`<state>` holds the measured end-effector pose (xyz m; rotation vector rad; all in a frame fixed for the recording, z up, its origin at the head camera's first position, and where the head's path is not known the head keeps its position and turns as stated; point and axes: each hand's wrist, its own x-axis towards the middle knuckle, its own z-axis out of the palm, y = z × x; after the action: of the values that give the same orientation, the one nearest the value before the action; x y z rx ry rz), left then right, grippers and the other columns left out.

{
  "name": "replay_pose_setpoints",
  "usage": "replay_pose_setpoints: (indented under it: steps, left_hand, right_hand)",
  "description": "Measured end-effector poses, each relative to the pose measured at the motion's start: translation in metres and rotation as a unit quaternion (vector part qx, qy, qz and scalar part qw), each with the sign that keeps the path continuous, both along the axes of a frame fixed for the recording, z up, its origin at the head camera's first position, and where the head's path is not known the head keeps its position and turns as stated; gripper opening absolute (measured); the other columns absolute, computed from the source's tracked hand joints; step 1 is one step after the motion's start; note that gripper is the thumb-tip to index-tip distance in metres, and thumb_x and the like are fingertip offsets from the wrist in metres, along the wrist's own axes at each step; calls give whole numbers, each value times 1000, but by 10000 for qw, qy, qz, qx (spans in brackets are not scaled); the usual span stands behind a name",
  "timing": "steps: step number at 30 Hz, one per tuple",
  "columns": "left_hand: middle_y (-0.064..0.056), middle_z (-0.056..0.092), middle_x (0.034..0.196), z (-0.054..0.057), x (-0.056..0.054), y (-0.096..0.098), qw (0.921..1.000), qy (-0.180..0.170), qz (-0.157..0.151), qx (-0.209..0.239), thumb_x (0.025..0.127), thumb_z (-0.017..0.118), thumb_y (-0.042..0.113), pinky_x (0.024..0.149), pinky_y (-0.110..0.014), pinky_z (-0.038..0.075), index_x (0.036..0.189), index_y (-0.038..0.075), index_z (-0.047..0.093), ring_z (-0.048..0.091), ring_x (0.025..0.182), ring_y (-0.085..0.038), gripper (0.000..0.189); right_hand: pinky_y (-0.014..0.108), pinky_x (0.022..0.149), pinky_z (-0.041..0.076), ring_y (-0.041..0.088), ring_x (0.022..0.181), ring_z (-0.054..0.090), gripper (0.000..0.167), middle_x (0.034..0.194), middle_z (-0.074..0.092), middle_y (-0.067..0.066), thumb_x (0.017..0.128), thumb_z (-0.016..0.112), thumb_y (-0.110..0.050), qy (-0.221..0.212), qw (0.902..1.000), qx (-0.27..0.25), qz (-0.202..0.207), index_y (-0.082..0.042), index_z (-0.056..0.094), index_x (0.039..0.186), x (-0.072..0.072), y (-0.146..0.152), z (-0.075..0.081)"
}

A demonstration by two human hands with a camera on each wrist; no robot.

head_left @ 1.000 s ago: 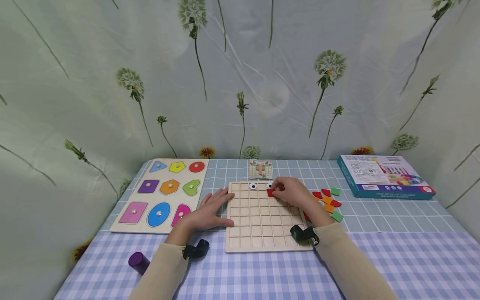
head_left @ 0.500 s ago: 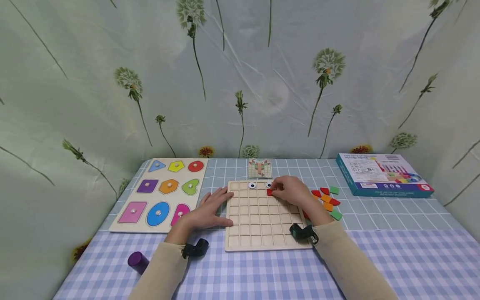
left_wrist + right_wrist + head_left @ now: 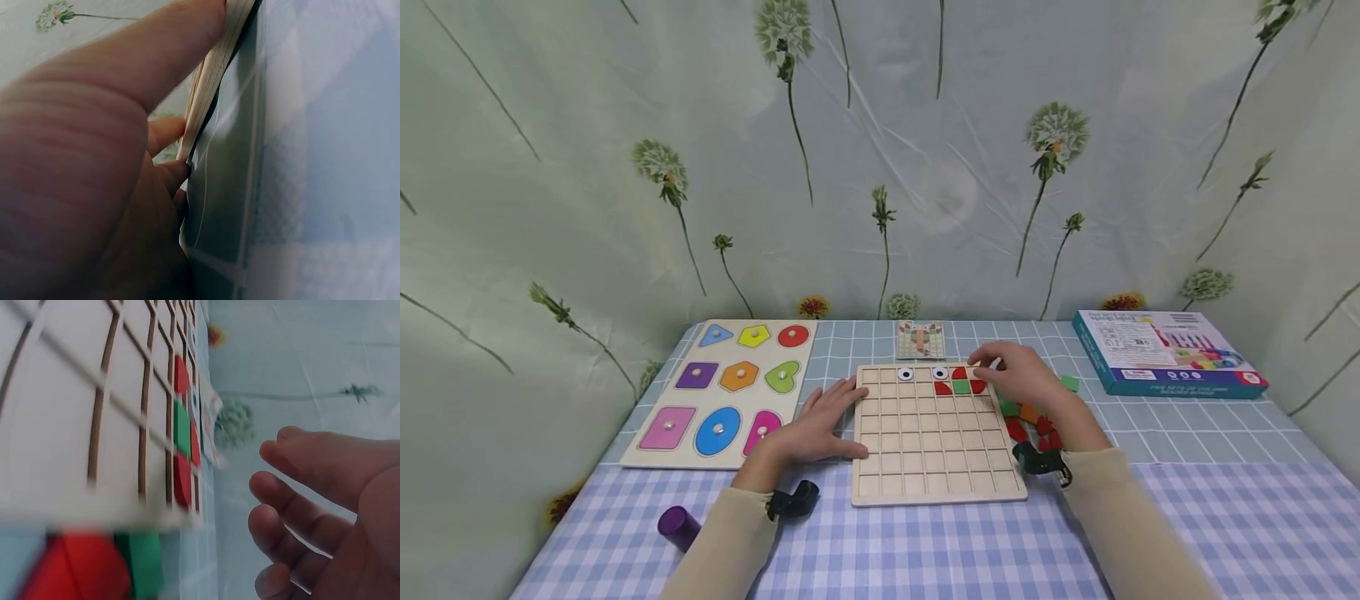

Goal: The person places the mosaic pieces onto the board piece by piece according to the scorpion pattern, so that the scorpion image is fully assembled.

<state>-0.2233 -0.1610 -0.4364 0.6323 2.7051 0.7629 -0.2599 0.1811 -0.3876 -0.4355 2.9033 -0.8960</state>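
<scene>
before a pale dandelion-print cloth (image 3: 970, 233), fingers over a far corner

underneath, a grey-blue gridded cover (image 3: 1150, 433), with a blue-and-white checked cloth (image 3: 865, 550) nearest the person. in the middle, lying flat, a pale wooden grid board (image 3: 925, 450). in its two far rows, two round white-and-black eye pieces (image 3: 906, 374) and a flat green square piece (image 3: 961, 387), with flat red curved-edged pieces (image 3: 977, 387) on either side and just beyond.

at the board's left edge, left hand (image 3: 823, 425) laid with fingers spread, touching the rim. at the far right corner, right hand (image 3: 1015, 372), fingers loosely bent and parted – pinching nothing visible.

to judge by layout, crucial here: a loose heap of flat red, orange and green pieces (image 3: 1028, 414) just off the board's right edge, partly hidden by the right wrist – so back toward the person from the right fingertips. no shared long axis. right hand much nearer; left hand across the board.
</scene>
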Motion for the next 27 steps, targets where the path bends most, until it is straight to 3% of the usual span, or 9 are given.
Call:
replay_pose_setpoints:
  steps: [6,16,27]
  left_hand:
    - [-3,16,170,-1,1,2,9999,6,64,-81,79,79,51,128,-54,-2,157,22,32,5,158,-27,95]
    - [-2,14,170,1,0,4,9999,-45,47,-96,81,77,52,128,-54,-3,158,24,30,3,159,-26,95]
    - [-2,13,170,2,1,2,9999,-73,26,-77,81,77,52,128,-54,-3,158,24,29,3,159,-26,96]
  right_hand:
    - [35,81,56,26,95,58,24,107,67,12,95,66,-16,-160,9991,286,-258,-10,71,117,6,30,-1]
    - [37,81,57,27,100,55,29,111,63,15,89,71,-9,-760,9944,713,152,-14,72,118,9,61,-7]
    - [38,82,59,23,97,55,23,108,65,12,87,74,-8,-758,9945,670,288,-12,72,109,7,69,-15]
